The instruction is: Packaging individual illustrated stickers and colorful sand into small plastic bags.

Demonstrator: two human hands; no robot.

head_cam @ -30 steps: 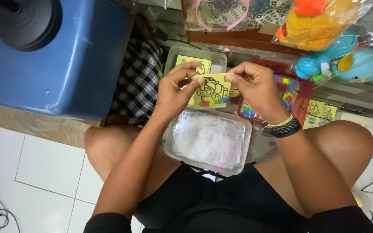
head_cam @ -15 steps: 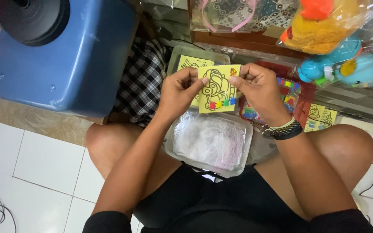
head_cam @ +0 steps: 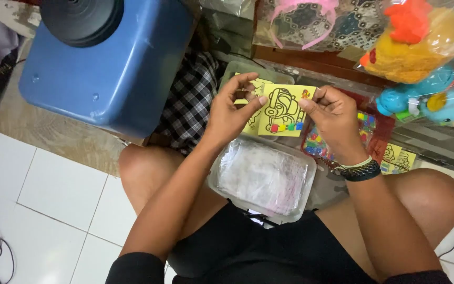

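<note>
Hands: two bare hands are showing, the left hand (head_cam: 229,113) and the right hand (head_cam: 332,118).
Held cards: one yellow square card with a black outline drawing (head_cam: 286,111) is sitting between the two hands.
Other yellow cards: at least one is lying in the tray behind (head_cam: 252,105), and two are lying at the right (head_cam: 399,159).
Clear plastic trays: two are showing, the near lidded one (head_cam: 262,178) and the far one (head_cam: 237,69).
Blue plastic tubs: one (head_cam: 106,68).
Black round discs: one is resting on the tub (head_cam: 80,18).
Pink headbands: one (head_cam: 300,16).
Bagged plush toys: at least three, one yellow and orange (head_cam: 413,44), two blue (head_cam: 437,102).
Wristbands: one (head_cam: 361,171).
</note>
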